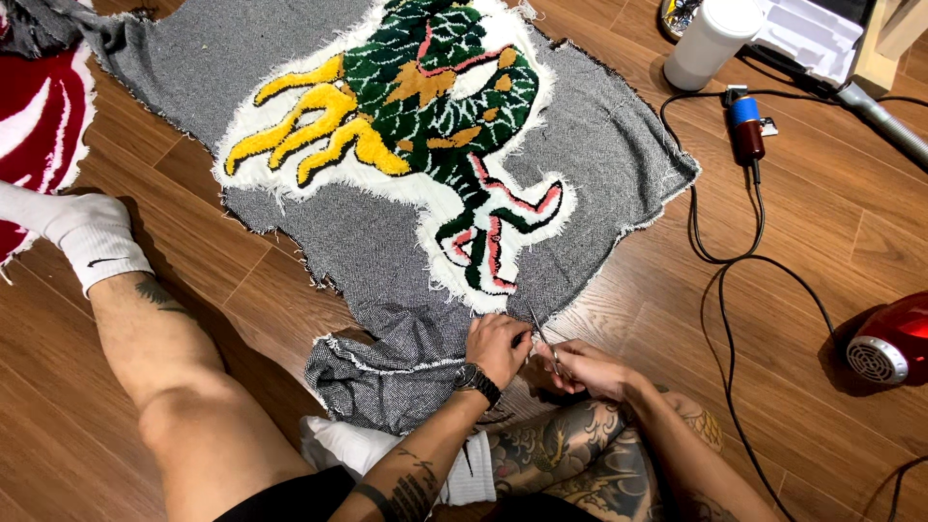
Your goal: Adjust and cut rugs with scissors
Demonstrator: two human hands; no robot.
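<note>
- Surface: you sit on a brown wood-plank floor, legs spread, white socks on both feet.
- Upper right of the frame: a white cylindrical container stands beside a pale open box; any print on them is too small to tell.
- Right of centre: a small corded tool with a blue and dark red body lies on the planks, its black cable looping down the frame. A red appliance with a round grille sits at the right edge.
- Far left edge: part of a red and white tufted piece.
- The rug: green scaled figure, yellow claws, white border with pink outline, tufted on grey backing cloth with frayed edges; it fills the upper centre.
- Your left hand pinches the grey cloth at the rug's lower edge, bottom centre.
- Your right hand is closed around scissors, blades pointing up at that edge.
</note>
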